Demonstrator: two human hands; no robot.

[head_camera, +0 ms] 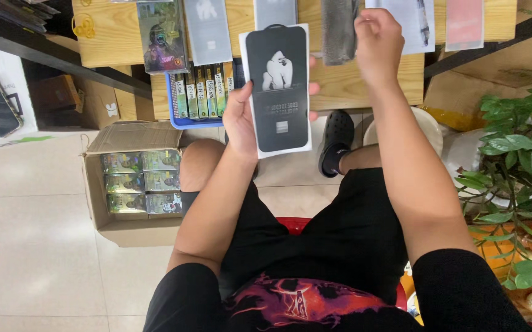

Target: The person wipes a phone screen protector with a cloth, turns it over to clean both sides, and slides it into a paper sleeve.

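Note:
My left hand (241,117) holds a flat white card with a black phone-shaped screen protector (278,86) on it, upright in front of me over my lap. My right hand (378,43) reaches forward to the wooden table (364,80), its fingers on a grey strip-like sleeve (340,31) lying there. Other flat packets lie along the table: a dark printed box (162,35), a grey packet (207,29), a white packet (415,21) and a pink one (464,23).
A blue basket (199,92) with several upright small boxes stands at the table edge. An open cardboard carton (132,184) of shiny boxes sits on the tiled floor at my left. A potted plant (518,160) is at my right. I sit on a red stool (293,224).

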